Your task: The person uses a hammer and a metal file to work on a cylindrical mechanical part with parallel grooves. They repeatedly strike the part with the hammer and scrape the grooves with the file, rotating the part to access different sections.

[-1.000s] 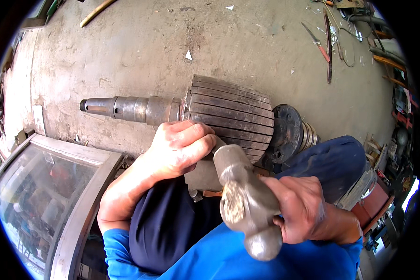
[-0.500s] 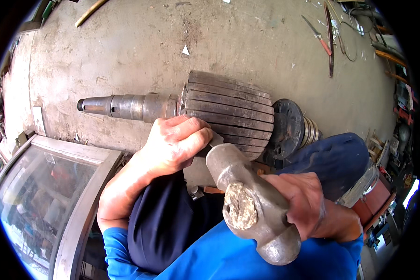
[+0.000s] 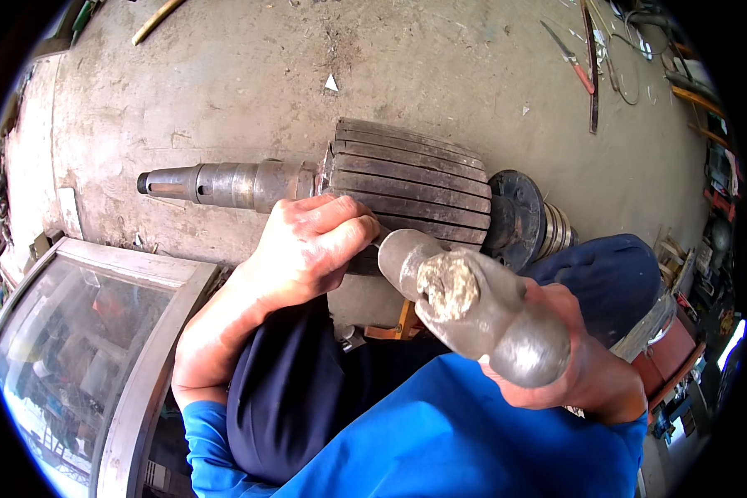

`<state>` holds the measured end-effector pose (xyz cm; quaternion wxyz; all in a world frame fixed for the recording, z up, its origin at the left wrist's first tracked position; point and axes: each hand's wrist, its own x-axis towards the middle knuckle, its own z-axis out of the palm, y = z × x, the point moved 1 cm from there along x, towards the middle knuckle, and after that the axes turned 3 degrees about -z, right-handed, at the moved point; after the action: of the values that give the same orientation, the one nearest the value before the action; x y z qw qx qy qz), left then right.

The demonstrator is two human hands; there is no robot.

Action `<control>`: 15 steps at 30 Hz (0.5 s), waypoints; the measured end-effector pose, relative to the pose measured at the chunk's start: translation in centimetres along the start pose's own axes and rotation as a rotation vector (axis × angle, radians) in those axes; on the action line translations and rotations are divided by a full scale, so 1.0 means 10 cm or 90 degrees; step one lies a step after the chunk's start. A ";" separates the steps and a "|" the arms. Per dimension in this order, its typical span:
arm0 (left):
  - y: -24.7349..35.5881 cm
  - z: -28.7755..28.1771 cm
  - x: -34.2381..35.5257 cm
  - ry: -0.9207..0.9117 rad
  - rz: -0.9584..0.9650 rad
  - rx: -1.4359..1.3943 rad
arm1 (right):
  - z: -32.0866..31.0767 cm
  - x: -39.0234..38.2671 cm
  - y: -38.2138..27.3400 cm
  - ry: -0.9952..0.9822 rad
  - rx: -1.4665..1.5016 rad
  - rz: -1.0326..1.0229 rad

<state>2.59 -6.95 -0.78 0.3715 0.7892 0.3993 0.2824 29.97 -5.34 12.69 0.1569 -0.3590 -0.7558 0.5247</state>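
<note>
A slotted electric-motor rotor [image 3: 415, 178] lies in front of me, its stepped shaft [image 3: 228, 184] reaching left. At its right end sit a black disc [image 3: 519, 216] and metal slip rings [image 3: 557, 232]. My left hand [image 3: 311, 249] is closed at the near left side of the slotted core, pinching a small flat metal piece [image 3: 382, 236]; most of that piece is hidden by fingers and hammer. My right hand [image 3: 585, 353] grips a ball-peen hammer [image 3: 494, 303], whose frayed wooden handle end shows in its eye. The hammer's flat face is close to the metal piece; whether they touch, I cannot tell.
A white-framed glass panel [image 3: 153, 267] stands at near left. On the floor at far right lie a red-handled knife [image 3: 574, 68] and a long dark strip [image 3: 593, 83]. A wooden stick [image 3: 158, 21] lies at far left. Tools and clutter line the right side.
The hammer has shifted slightly right and tilted, its ball end rising away from my lap. My left hand stays nearly in place at the rotor.
</note>
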 end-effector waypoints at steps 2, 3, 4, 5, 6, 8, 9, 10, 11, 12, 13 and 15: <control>0.00 0.00 0.01 0.018 -0.010 -0.010 | -0.04 0.00 0.04 -0.033 0.037 0.030; -0.02 0.00 0.03 0.012 -0.027 -0.004 | -0.05 -0.03 0.07 -0.029 0.047 0.050; 0.00 0.01 0.06 0.032 -0.027 -0.028 | -0.06 -0.08 0.08 -0.020 0.060 0.073; 0.01 0.01 0.10 0.031 -0.037 -0.031 | -0.05 -0.12 0.09 -0.010 0.068 0.092; 0.00 0.01 0.11 0.028 -0.051 -0.031 | -0.06 -0.16 0.13 -0.003 0.077 0.107; -0.01 0.02 0.08 0.032 -0.031 -0.028 | -0.04 -0.21 0.17 0.003 0.096 0.134; 0.00 0.01 0.09 0.034 -0.019 -0.029 | -0.04 -0.23 0.20 0.004 0.102 0.146; 0.01 -0.01 0.10 0.036 -0.007 -0.029 | -0.04 -0.25 0.21 0.003 0.109 0.154; -0.04 -0.08 0.03 0.026 0.005 -0.057 | -0.03 -0.27 0.23 0.004 0.113 0.164; -0.08 -0.18 -0.08 0.016 0.019 -0.064 | -0.03 -0.28 0.24 0.005 0.118 0.167; -0.10 -0.24 -0.18 0.055 0.018 -0.072 | -0.02 -0.30 0.26 0.008 0.126 0.174; 0.02 -0.28 -0.19 0.152 -0.023 -0.116 | -0.03 -0.32 0.31 0.012 0.130 0.183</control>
<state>-0.38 -7.67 0.65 0.3964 0.7056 0.4275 0.4029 33.53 -6.84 10.45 0.1228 -0.4501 -0.6382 0.6124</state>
